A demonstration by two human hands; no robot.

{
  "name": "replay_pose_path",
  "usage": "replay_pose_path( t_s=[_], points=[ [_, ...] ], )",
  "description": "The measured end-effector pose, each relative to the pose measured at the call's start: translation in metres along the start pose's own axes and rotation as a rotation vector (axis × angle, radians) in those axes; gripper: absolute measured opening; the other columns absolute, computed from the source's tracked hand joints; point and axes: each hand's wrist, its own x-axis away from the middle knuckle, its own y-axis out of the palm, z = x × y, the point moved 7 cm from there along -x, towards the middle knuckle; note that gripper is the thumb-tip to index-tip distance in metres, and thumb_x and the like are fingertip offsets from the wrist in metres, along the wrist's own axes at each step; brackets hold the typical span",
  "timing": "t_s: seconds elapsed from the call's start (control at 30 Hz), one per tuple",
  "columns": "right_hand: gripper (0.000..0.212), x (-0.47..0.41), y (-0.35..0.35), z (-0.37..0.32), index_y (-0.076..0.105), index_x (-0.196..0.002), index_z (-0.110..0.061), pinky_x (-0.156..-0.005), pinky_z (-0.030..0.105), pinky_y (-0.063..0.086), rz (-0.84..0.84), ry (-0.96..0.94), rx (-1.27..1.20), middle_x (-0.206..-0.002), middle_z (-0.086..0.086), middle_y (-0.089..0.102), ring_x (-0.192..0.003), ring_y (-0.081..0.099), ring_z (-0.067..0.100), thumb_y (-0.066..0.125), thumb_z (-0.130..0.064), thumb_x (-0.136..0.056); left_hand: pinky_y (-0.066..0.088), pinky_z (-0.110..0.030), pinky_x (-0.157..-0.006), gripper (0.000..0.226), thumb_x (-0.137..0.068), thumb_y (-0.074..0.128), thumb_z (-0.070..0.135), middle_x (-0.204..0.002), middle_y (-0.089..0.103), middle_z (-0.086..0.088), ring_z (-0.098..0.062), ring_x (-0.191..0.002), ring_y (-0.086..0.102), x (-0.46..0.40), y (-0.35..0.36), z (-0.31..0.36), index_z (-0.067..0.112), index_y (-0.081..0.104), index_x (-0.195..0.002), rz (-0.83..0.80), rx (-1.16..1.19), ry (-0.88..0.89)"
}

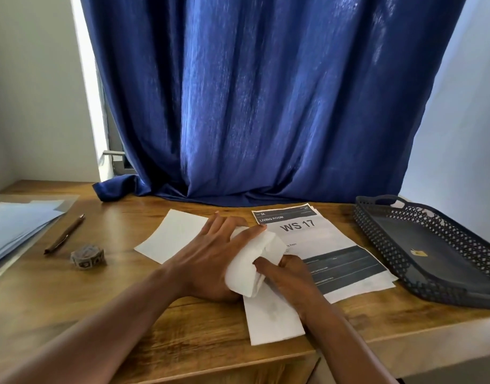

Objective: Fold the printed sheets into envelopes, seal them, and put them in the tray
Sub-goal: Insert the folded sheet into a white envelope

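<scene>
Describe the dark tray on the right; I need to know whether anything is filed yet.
The dark grey plastic tray has perforated lattice walls and a handle cutout at its far end. It sits on the wooden table, right of the printed sheets, touching neither hand. Inside shows only a small yellowish scrap, no envelopes.

Count: one dark tray (399, 231); one pen (64, 233); one sticker roll (87, 256); two hands; one stack of printed sheets (329, 245); one blue folder pile (19, 225)
</scene>
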Motion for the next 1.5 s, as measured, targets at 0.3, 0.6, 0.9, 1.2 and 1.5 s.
replay_pose_path(
  t_s=[0.3,0.6,0.9,1.2,1.5],
  points=[
    [0.025,0.001,0.001,-0.001,0.078,-0.091,-0.028,-0.064,0.019,0.052,0.011,0.003,0.025,-0.088,-0.014,0.079,-0.086,0.074,0.009,0.083,-0.047,-0.076,0.019,-0.038,-0.115,0.123,-0.063,0.071,0.083,-0.148,0.034,0.007,-0.015,-0.131,0.029,0.003,-0.005,0.003,0.041,0.007,-0.16,0.06,-0.033,0.033],
    [0.073,0.008,0.002,-0.019,0.06,-0.096,-0.04,-0.058,0.014,0.045,0.071,0.04,0.089,-0.09,-0.027,0.066,-0.081,0.065,0.001,0.063,-0.088,-0.042,0.028,-0.035,-0.11,0.119,-0.062,0.076,0.077,-0.144,0.032,0.012,-0.013,-0.13,0.032,0.003,-0.004,-0.001,0.043,0.012,-0.156,0.076,0.013,-0.008],
    [0.011,0.03,-0.018,-0.025,0.075,-0.083,-0.057,-0.088,0.034,0.057,0.105,-0.03,-0.026,-0.091,-0.027,0.074,-0.094,0.071,0.007,0.067,-0.05,-0.086,0.032,-0.029,-0.104,0.112,-0.064,0.071,0.081,-0.141,0.036,0.017,0.002,-0.119,0.025,0.01,-0.02,-0.021,0.041,0.02,-0.156,0.213,0.058,-0.09],
    [0.089,0.064,-0.076,-0.094,0.02,-0.154,-0.048,-0.087,0.048,0.062,0.089,-0.195,0.409,-0.135,-0.009,0.063,-0.101,0.075,0.017,0.076,-0.038,-0.087,0.038,-0.049,-0.113,0.111,-0.067,0.073,0.077,-0.139,0.043,0.004,-0.016,-0.125,0.037,0.012,-0.032,-0.022,0.027,0.031,-0.158,0.351,-0.005,-0.117],
    [0.041,0.064,-0.076,-0.087,0.072,-0.108,-0.032,-0.071,0.017,0.055,-0.046,-0.109,0.767,-0.104,-0.018,0.075,-0.091,0.071,0.002,0.064,-0.064,-0.083,0.02,-0.064,-0.122,0.107,-0.073,0.064,0.082,-0.143,0.043,-0.002,-0.027,-0.134,0.043,0.01,-0.032,-0.013,0.03,0.029,-0.159,0.369,-0.097,-0.077]
  ],
)
